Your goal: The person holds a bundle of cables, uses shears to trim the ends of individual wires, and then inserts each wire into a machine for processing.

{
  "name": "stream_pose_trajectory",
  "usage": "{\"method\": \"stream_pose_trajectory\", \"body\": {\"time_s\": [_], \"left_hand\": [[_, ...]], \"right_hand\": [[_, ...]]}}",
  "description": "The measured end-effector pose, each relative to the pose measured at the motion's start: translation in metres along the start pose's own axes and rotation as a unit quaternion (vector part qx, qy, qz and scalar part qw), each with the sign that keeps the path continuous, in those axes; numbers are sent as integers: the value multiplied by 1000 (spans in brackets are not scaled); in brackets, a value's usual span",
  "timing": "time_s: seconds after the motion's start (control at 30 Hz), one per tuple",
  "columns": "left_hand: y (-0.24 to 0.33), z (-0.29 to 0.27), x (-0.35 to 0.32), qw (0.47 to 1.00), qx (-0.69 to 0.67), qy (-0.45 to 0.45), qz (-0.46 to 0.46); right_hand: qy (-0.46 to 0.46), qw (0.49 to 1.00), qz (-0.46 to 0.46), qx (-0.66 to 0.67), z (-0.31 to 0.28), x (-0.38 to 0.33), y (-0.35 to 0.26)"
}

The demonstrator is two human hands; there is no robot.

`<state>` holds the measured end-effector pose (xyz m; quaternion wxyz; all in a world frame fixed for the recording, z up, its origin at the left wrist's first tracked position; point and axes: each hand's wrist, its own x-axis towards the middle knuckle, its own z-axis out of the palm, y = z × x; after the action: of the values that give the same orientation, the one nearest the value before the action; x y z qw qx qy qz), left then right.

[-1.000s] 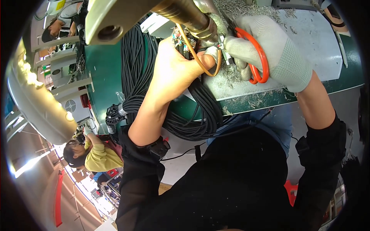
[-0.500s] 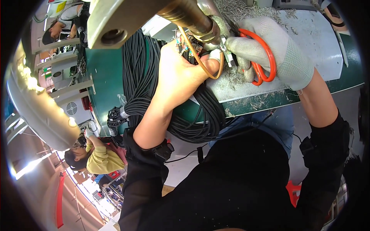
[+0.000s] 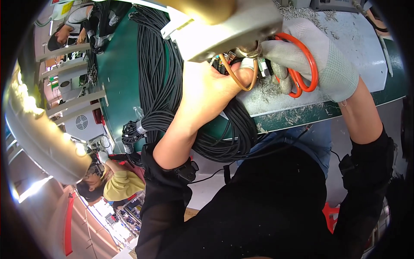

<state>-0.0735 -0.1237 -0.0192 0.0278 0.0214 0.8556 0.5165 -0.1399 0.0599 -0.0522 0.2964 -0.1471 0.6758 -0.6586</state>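
Cable end [image 3: 241,71], thin and bendy, sits at bench [image 3: 362,56] edge; we pinch it in bare left hand [image 3: 211,93], grip closed. Gloved right hand [image 3: 319,60] grips orange scissors [image 3: 304,64]. Black cable bundle [image 3: 159,86] looks heavy, floppy; we hold near end.

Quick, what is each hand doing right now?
Left hand: bare, closed on a thin orange-brown wire loop.
Right hand: gloved, closed on orange-handled scissors.
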Motion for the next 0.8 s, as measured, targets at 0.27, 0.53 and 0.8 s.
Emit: {"method": "stream_pose_trajectory", "body": {"time_s": [0.27, 0.53, 0.8], "left_hand": [[1, 1, 0, 1000, -20, 12, -14], [0, 2, 1, 998, -57, 12, 8], [0, 2, -1, 996, -87, 17, -15]], "right_hand": [[-40, 998, 36, -36, 2, -10, -32], [-49, 998, -10, -27, 1, -11, -28], [-56, 998, -8, -19, 2, -12, -32]]}}
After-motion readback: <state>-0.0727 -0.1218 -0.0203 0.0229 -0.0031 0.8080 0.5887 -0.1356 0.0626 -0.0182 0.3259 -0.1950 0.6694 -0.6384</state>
